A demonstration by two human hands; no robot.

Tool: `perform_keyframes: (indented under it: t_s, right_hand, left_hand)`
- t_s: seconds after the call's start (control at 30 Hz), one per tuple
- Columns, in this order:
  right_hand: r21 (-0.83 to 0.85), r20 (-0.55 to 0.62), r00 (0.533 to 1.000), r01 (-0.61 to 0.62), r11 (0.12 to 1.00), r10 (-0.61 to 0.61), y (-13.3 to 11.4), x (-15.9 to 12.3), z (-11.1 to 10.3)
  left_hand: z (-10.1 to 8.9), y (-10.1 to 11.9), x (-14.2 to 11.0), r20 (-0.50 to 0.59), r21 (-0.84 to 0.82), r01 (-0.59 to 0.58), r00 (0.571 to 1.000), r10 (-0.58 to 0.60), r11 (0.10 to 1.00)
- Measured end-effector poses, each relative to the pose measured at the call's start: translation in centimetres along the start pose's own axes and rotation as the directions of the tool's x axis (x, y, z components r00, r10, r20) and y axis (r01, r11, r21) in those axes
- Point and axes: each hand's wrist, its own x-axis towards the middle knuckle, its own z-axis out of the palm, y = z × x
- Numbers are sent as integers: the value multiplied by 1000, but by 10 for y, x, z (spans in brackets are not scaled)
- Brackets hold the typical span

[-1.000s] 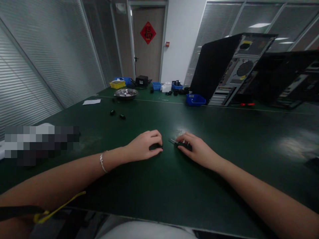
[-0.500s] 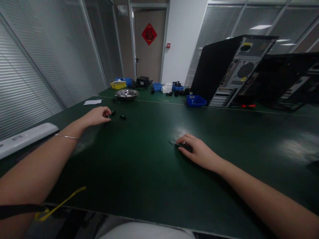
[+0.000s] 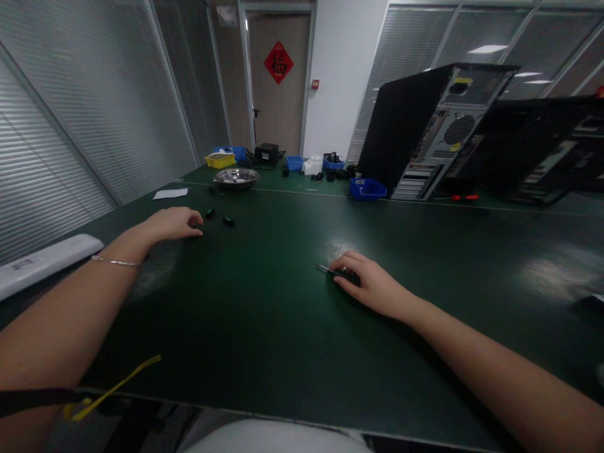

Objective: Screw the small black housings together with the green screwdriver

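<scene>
My right hand [image 3: 370,283] lies on the green table with its fingers closed around a screwdriver [image 3: 348,277]. The screwdriver's dark handle is partly under the fingers, and its thin metal shaft points left. At the left, my left hand [image 3: 174,223] rests low over the table, fingers curled and thumb a little apart. Whatever sits inside its curl is hidden. Just right of those fingertips lie a small dark piece [image 3: 210,213] and another small dark piece [image 3: 229,221], neither touched; their kind is too small to tell.
A metal dish [image 3: 236,184] and a white paper [image 3: 170,194] lie beyond my left hand. Blue bins, including one bin [image 3: 368,190], line the back. A tilted computer case [image 3: 410,126] stands back right. A white bar [image 3: 51,261] lies along the left edge.
My left hand has drawn slightly left from the two dark pieces. The small dark piece that showed at its fingertips is out of sight. My right hand keeps its hold; the view shifts slightly.
</scene>
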Motion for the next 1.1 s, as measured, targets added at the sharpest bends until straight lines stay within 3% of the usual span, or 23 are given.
perform_keyframes:
  t_s: [0.1, 0.2, 0.3, 0.47, 0.6, 0.67, 0.77, 0.83, 0.9, 0.97, 1.1]
  right_hand:
    - [-7, 5, 1000, -2, 1000, 2, 0, 0, 0]
    - [-5, 5, 1000, -6, 1000, 6, 0, 0, 1]
    - [4, -9, 1000, 2, 1000, -2, 1, 0, 2]
    - [3, -2, 1000, 0, 1000, 0, 0, 0, 1]
    - [23, -3, 1000, -4, 1000, 4, 0, 0, 2]
    - [21, -6, 1000, -8, 1000, 8, -1, 0, 2]
    - [9, -14, 1000, -19, 1000, 19, -3, 0, 1]
    - [13, -17, 1000, -20, 1000, 21, -6, 0, 0]
    - [31, -13, 1000, -20, 999, 20, -7, -1, 1]
    - [48, -20, 1000, -12, 999, 13, -8, -1, 1]
    - [88, -37, 999, 15, 996, -12, -10, -1, 2]
  left_hand:
    - [0, 10, -2, 23, 153, 23, 999, -27, 988]
    - [7, 35, -5, -116, 246, -10, 992, 40, 969]
    - [21, 60, -5, -217, 179, -93, 967, 131, 979]
    - [44, 75, 1, -199, 14, -175, 964, 174, 985]
    - [47, 88, -3, -204, -32, -255, 948, 243, 966]
    - [46, 105, -13, -197, -91, -373, 915, 351, 923]
    - [42, 142, -36, -183, -283, -629, 777, 603, 724]
    - [40, 167, -54, -167, -376, -699, 696, 698, 608]
    - [41, 186, -69, -139, -429, -724, 644, 752, 540]
    - [42, 196, -79, -132, -461, -732, 615, 777, 501]
    - [46, 197, -84, -183, -500, -740, 598, 780, 451]
